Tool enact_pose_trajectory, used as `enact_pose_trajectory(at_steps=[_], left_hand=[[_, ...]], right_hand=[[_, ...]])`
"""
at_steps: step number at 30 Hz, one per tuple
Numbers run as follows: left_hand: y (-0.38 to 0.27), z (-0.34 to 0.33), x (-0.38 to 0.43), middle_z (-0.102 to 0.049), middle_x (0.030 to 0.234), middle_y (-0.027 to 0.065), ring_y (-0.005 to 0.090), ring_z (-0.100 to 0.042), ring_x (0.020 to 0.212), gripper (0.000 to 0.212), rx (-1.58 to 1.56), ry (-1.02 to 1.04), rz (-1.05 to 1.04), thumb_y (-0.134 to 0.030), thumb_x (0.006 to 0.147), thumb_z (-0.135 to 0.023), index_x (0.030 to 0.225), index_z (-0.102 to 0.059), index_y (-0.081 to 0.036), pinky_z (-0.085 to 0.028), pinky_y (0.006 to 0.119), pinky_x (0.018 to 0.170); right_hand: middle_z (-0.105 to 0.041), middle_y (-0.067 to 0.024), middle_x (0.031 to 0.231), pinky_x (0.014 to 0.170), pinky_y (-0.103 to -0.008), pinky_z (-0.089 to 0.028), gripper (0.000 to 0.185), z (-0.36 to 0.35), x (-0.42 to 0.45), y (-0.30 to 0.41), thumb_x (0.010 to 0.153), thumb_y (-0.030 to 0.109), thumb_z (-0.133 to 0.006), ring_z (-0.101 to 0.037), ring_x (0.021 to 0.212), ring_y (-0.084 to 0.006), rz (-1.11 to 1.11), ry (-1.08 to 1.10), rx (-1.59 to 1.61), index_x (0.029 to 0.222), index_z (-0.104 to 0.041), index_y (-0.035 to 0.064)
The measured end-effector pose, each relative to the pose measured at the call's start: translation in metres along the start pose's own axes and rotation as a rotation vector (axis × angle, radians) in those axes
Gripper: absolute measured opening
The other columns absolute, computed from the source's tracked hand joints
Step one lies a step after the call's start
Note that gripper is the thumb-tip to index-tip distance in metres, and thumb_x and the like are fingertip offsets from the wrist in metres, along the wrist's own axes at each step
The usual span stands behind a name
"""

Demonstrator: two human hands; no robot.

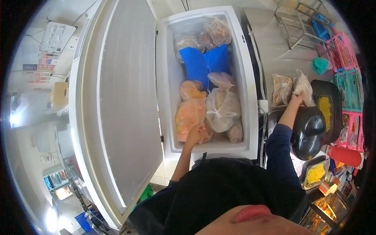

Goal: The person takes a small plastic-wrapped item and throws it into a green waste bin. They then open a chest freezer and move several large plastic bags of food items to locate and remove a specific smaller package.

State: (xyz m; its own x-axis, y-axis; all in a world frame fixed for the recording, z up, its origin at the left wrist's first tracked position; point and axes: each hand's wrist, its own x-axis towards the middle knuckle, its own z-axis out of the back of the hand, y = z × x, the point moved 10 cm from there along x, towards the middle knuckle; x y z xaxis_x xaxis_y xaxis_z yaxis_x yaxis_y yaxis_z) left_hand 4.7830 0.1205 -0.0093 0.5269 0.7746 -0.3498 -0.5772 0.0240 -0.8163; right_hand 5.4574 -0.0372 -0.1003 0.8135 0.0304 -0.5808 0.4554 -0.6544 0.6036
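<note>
Before me is an open chest freezer [249, 123] with bagged food inside. My left hand [195, 135] reaches into its near left part, fingers curled on the thin plastic of an orange-tinted bag [191, 114]. Beside that bag lies a knotted whitish plastic bag [222, 111]. Out to the right, over a steel counter [258, 35], my right hand [298, 98] grips a clear plastic bag of pale food pieces [303, 85]. A similar clear bag [282, 88] rests on the counter just left of it.
The raised freezer lid [126, 97] stands at left. Blue sheets [195, 66] cover part of the freezer's contents. Right of me are a black lidded appliance [308, 132], a metal rack [302, 26], pink baskets [342, 51] and a tray of yellow food [316, 174].
</note>
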Motion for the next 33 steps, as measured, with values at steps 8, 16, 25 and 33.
enact_pose_trajectory(at_steps=[8,16,25,33], left_hand=[[0.069,-0.003,0.006,-0.062,0.086,0.0196,0.0365,-0.06,0.083,0.02,0.234,0.034,0.165,-0.015,0.084,-0.056,0.095,-0.06,0.002,-0.047,0.043,0.074],[-0.096,0.006,0.109,-0.062,0.089,0.0176,0.0352,-0.058,0.086,0.013,0.104,-0.218,-0.272,-0.009,0.083,-0.055,0.089,-0.063,-0.001,-0.045,0.042,0.077],[-0.14,0.053,0.355,-0.055,0.115,0.0136,0.0331,-0.046,0.115,0.051,0.611,-0.528,-0.416,-0.025,0.077,-0.066,0.122,-0.049,-0.011,-0.035,0.05,0.095],[-0.062,-0.008,0.448,-0.052,0.112,0.02,0.0386,-0.05,0.107,0.059,0.863,-0.011,-0.259,-0.021,0.075,-0.066,0.13,-0.044,-0.022,-0.028,0.055,0.101]], right_hand=[[-0.05,-0.0181,0.124,0.095,-0.0368,-0.04,0.051,-0.051,-0.16,0.005,0.076,0.004,-0.063,-0.048,0.113,-0.031,0.975,-0.086,-0.747,0.124,-0.048,-0.0022],[-0.049,-0.0194,0.108,0.089,-0.0439,-0.039,0.047,-0.158,-0.222,-0.17,0.076,0.012,-0.067,-0.046,0.104,-0.0351,1.26,0.907,-1.507,0.121,-0.054,0.0106],[-0.04,-0.0198,0.129,0.077,-0.0498,-0.051,0.084,-0.18,-0.226,-0.269,0.076,0.045,-0.065,-0.05,0.11,-0.0388,0.877,0.801,-2.043,0.145,-0.019,0.0343],[-0.043,-0.0148,0.126,0.07,-0.0468,-0.054,0.083,-0.177,-0.196,-0.281,0.076,0.045,-0.063,-0.054,0.107,-0.035,0.909,0.639,-2.091,0.145,-0.017,0.0373]])
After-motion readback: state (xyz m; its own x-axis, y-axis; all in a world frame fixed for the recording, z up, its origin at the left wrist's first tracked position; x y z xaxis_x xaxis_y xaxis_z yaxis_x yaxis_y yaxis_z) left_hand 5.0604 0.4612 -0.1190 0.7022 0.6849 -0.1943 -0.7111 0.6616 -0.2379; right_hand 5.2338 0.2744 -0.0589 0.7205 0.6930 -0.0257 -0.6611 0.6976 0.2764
